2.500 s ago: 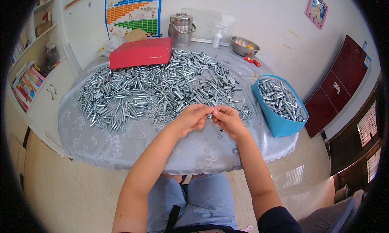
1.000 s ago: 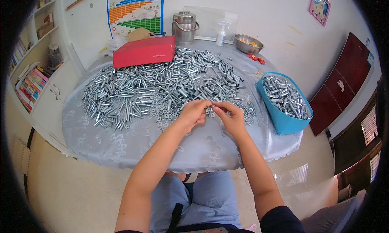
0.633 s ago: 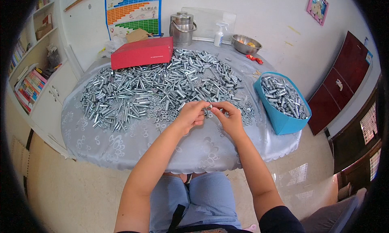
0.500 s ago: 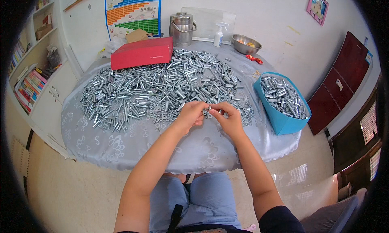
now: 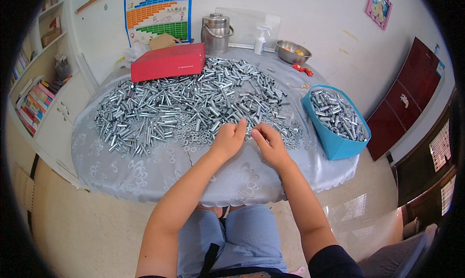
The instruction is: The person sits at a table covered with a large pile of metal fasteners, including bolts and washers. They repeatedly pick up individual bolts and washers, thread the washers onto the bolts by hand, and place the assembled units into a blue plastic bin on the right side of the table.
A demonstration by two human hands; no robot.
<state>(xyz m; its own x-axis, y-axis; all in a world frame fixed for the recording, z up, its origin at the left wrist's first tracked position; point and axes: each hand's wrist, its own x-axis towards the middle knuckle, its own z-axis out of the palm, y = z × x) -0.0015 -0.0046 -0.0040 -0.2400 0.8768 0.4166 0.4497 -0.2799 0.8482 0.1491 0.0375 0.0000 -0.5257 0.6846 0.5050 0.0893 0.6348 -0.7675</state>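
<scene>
A wide heap of silvery metal sleeves and bolts [image 5: 140,111] spreads over the table, with loose washers [image 5: 193,138] along its near edge. Just in front of those small rings, my left hand [image 5: 227,142] is closed, its thumb pointing up and its fingers curled out of sight. My right hand [image 5: 270,145] sits a short gap away, fingers bent inward and thumb close to the forefinger. Whatever either hand grips is hidden or too small to name. On the right stands a blue fabric bin [image 5: 346,149] filled with similar metal pieces.
A red box [image 5: 169,62] lies on the heap's far left part. Behind are a steel lidded pot [image 5: 216,36], a white spray bottle [image 5: 260,42] and a steel bowl [image 5: 292,53]. Red wrappers [image 5: 302,70] lie by the bowl. A grey patterned cloth [image 5: 131,181] covers the table.
My hands were together, fingertips meeting on a small metal piece. Now they are slightly apart, the left thumb is raised and the right fingers are more curled; that piece no longer shows.
</scene>
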